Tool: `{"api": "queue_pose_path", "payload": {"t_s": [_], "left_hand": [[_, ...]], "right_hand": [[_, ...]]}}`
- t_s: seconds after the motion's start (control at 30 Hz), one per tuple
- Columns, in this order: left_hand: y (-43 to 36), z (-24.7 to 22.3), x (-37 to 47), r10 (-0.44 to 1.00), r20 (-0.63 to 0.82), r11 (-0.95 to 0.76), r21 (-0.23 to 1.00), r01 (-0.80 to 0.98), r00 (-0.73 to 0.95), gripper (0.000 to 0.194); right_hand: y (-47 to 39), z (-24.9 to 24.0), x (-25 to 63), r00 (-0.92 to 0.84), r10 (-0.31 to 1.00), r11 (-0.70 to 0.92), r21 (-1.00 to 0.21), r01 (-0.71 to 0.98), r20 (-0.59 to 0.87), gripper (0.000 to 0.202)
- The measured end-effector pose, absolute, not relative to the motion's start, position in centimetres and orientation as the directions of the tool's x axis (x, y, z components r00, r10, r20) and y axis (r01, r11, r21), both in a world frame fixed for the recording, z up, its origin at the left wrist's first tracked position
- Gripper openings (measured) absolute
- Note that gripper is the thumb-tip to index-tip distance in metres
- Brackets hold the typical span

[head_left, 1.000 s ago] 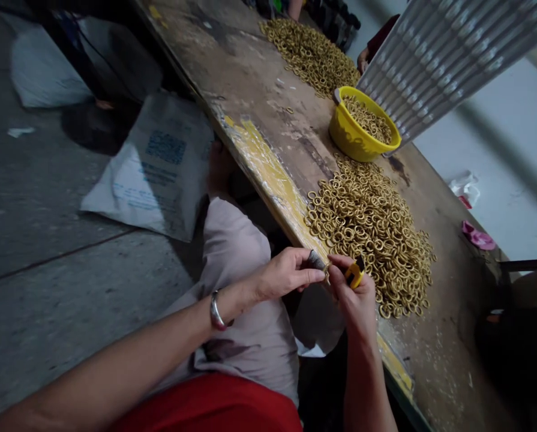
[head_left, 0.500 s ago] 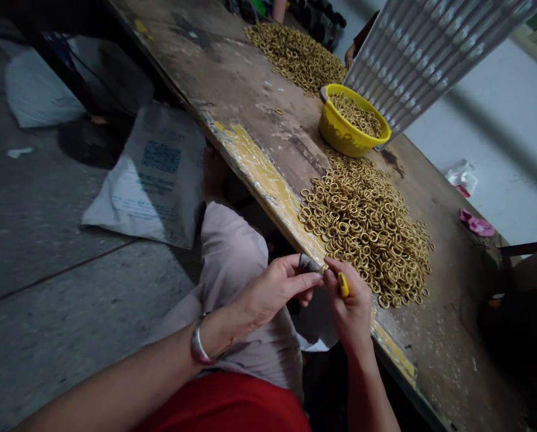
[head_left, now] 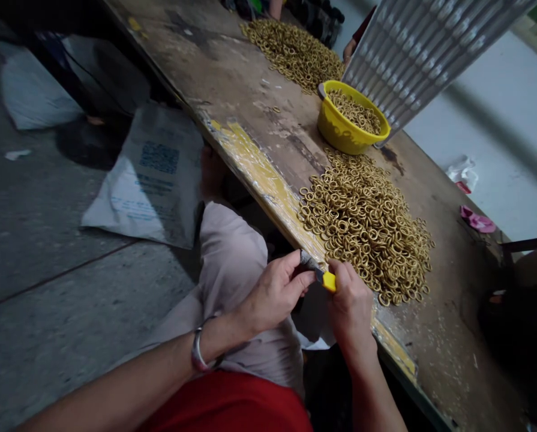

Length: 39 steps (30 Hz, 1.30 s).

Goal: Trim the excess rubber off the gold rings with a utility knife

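My left hand (head_left: 279, 288) is closed at the table's front edge, with a grey covering at a fingertip; whether a ring is in its pinch is too small to tell. Wrapped round a yellow cutter (head_left: 329, 281), my right hand (head_left: 351, 303) is just to the right, the cutter's dark tip pointing at the left fingertips. Beyond both hands, a large pile of brass-coloured rings (head_left: 367, 222) lies on the brown table (head_left: 232, 78). Behind that pile stands a yellow basin (head_left: 347, 135) holding more rings.
A second ring pile (head_left: 295, 54) lies farther back, near another person's hand (head_left: 349, 51). A grey ribbed panel (head_left: 412, 54) leans behind the basin. A pink cloth (head_left: 477, 219) is at the right. A white sack (head_left: 151, 180) stands on the floor at the left.
My right hand has turned the yellow cutter so its tip now points left at my left fingertips. The left hand has hardly moved.
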State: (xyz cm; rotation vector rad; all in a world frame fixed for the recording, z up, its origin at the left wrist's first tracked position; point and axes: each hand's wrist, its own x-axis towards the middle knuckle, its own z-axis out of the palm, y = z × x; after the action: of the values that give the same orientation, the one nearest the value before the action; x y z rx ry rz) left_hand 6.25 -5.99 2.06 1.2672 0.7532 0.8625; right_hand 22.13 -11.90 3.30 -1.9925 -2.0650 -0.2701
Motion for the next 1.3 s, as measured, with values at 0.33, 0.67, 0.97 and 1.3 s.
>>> {"api": "queue_pose_path", "payload": {"t_s": [0.33,0.67,0.97,1.3], "left_hand": [[-6.0,3.1,4.9,0.857,0.055,-0.027,0.998,-0.062,0.512,0.014],[-6.0,2.2,5.2,0.811,0.006,0.236,0.912,-0.337,0.585,0.013],[-5.9,2.0,4.5,0.805,-0.120,0.322,0.911,-0.259,0.581,0.030],[-4.8,2.6,4.5,0.712,-0.149,0.350,0.922,-0.163,0.686,0.028]], "right_hand": [[-9.0,4.4,25.8,0.414,0.860,-0.407,-0.088,0.909,0.298,0.026],[-9.9,4.9,21.4,0.082,0.944,-0.325,-0.945,0.038,-0.321,0.039],[-10.7,4.6,22.2,0.221,0.968,-0.148,-0.983,0.105,-0.122,0.026],[-11.2,4.9,21.9,0.157,0.987,-0.003,-0.980,0.200,0.029,0.018]]}}
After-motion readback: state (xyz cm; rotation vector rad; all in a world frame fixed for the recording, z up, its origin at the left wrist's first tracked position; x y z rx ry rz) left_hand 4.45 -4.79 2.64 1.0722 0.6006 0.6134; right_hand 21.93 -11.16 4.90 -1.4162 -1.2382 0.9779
